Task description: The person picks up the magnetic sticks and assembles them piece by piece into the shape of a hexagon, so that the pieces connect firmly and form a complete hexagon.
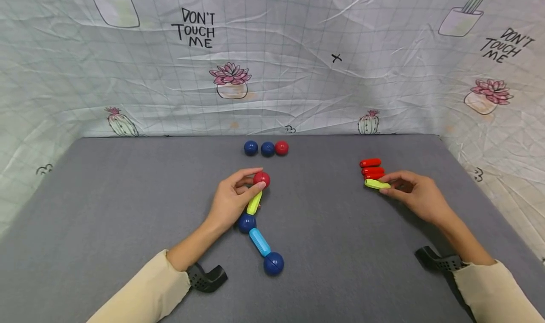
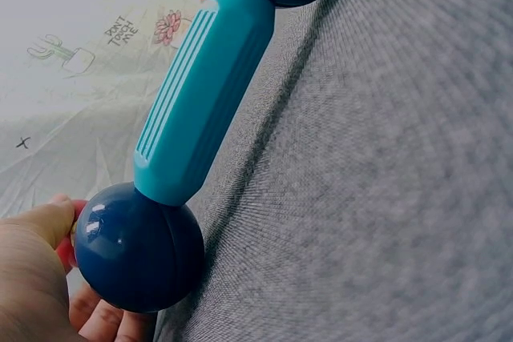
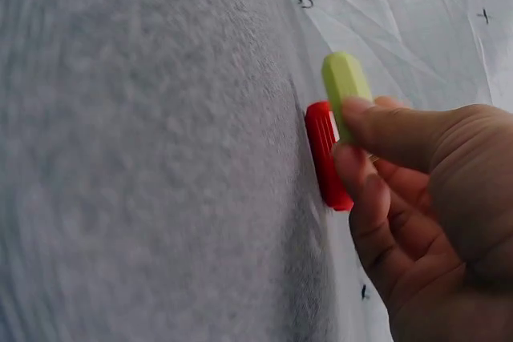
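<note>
Five joined pieces form a chain (image 1: 259, 240) on a gray table (image 1: 336, 271): red ball (image 1: 262, 178), lime stick (image 1: 254, 204), middle blue ball (image 1: 246, 223), light-blue stick (image 1: 260, 242), near blue ball (image 1: 274, 264). The left hand (image 1: 230, 201) pinches the red ball at the far end. The right hand (image 1: 415, 195) pinches a loose lime stick (image 1: 374, 184) beside three red sticks (image 1: 373, 171). Beyond the chain, two more blue balls (image 1: 250, 148) and another red ball (image 1: 282, 148) line up.

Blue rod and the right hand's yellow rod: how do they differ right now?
The blue rod sits between two blue balls; the yellow rod shows a bare end. The right hand pinches the yellow rod, while no hand holds the blue rod. Both are faceted.
</note>
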A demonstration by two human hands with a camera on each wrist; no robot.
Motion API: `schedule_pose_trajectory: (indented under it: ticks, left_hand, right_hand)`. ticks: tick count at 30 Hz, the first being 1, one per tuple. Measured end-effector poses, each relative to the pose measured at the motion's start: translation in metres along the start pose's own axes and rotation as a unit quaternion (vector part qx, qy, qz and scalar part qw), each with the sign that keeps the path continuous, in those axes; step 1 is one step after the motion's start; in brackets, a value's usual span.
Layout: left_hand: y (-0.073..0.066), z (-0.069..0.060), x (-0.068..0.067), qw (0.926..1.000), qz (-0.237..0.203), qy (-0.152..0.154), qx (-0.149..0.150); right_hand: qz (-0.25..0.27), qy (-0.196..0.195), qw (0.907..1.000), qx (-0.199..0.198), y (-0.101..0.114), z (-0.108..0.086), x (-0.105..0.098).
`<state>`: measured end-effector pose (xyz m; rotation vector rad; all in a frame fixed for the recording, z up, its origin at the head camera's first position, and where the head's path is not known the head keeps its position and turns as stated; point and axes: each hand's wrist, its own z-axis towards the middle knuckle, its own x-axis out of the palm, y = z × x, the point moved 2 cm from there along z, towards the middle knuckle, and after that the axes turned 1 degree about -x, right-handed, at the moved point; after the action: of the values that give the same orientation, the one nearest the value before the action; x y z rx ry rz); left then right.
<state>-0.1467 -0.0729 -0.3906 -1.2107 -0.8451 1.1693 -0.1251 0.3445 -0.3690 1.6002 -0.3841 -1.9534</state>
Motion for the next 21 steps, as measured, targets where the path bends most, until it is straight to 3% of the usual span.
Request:
schedule_pose_trajectory:
  ticks: [11, 18, 21]
  left_hand:
    - [-0.001, 0.001, 0.002, 0.9999, 0.009, -0.005, -0.01]
    - [-0.03, -0.006, 0.004, 0.9997, 0.021, -0.003, -0.008]
    - [-0.032, -0.007, 0.003, 0.9996, 0.026, -0.002, -0.006]
  right_hand:
    - [0.044, 0.024, 0.9978, -0.043, 0.033, 0.017, 0.009]
    - [0.055, 0.037, 0.9947, -0.079, 0.052, 0.032, 0.021]
    - [0.07, 0.047, 0.9932, -0.08, 0.061, 0.038, 0.027]
